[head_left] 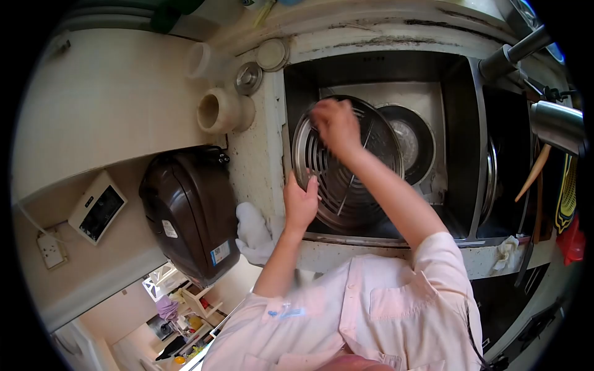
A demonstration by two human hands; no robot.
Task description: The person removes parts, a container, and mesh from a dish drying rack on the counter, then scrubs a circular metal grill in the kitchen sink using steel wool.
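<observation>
A round slotted metal steamer tray (346, 204) is tilted inside the sink (383, 91). My left hand (301, 199) is closed on its near left rim, with the thumb over the edge. My right hand (338, 127) presses curled fingers against the tray's upper left part, over the slots. Motion blurs those fingers, and whatever they hold is too hidden to name. Behind the tray's right side, a round dark-rimmed pan (422, 143) rests on the sink bottom.
At the right stands a faucet (513, 59) beside a second basin holding a metal lid (490, 179). On the left counter are a beige ceramic jar (216, 111), a small metal lid (249, 78) and a white cloth (252, 227). A dark brown appliance (189, 213) stands farther left.
</observation>
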